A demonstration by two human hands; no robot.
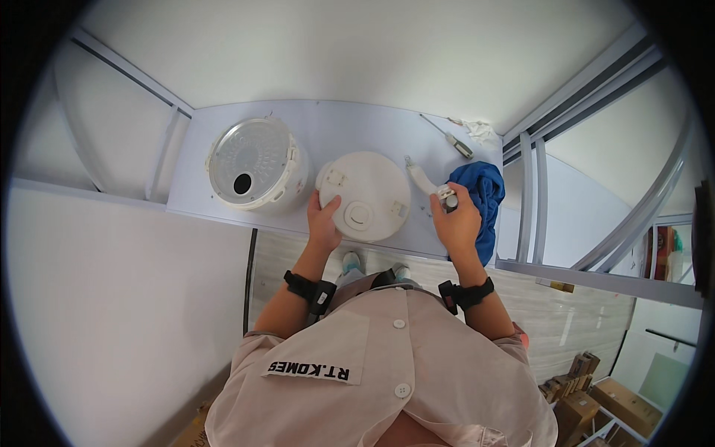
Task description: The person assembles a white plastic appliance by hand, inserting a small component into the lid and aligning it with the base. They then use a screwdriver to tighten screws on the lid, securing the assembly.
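My left hand (324, 221) grips the left edge of a round white appliance lid (378, 190), thumb on top and fingers along the rim. Near the lid's lower left lies a raised round cap, with small slotted fittings at its two sides. Right of the lid, my right hand (456, 220) is closed on a small white part with a greyish round end. A curved white handle (421, 177) reaches up and left from those fingers; whether it joins the small part is hard to see. Tiny dark bits, perhaps screws, lie between lid and hand.
A white rice cooker body (294, 181) with a silvery patterned top stands at the left of the table (335, 123). A screwdriver (456, 144) and crumpled white plastic (482, 132) lie at the back right. Blue cloth (488, 197) bunches beside my right hand. Cardboard boxes (624, 406) sit lower right.
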